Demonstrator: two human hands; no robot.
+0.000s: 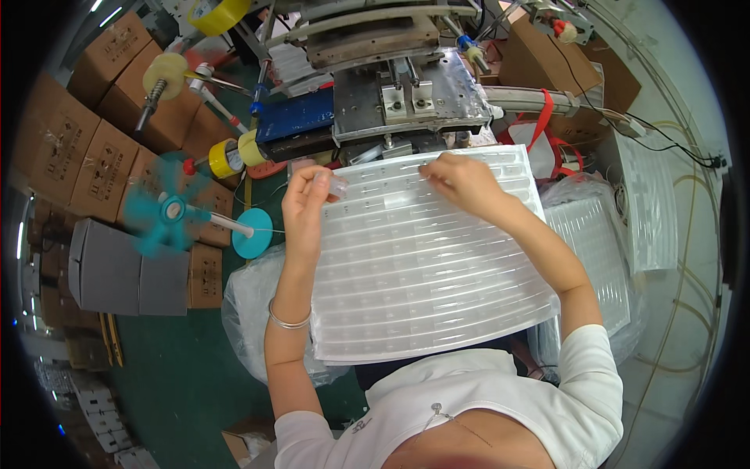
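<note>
The tray (pixel 414 270) lies mid-frame, likely for easy reach: my left hand (pixel 302 205) pinches a clear piece (pixel 337 186), upper centre, and I cannot tell whether my right hand (pixel 467 184) grips anything.

The fan's (pixel 173 206) blades are nothing but a teal smear — impossible to count! Over at the left hand (pixel 303 203), fingers half cover a clear piece (pixel 337 186), perhaps plastic, its shape too washed-out to call. The right hand (pixel 470 186) and its forearm block part of the pale tray (pixel 530 178), whose rows glare too much for fine detail. Up top, the machine (pixel 375 47) and a yellow tape roll (pixel 219 19) run off the edge — and down low, the white shirt (pixel 516 414) gets cut too!
</note>
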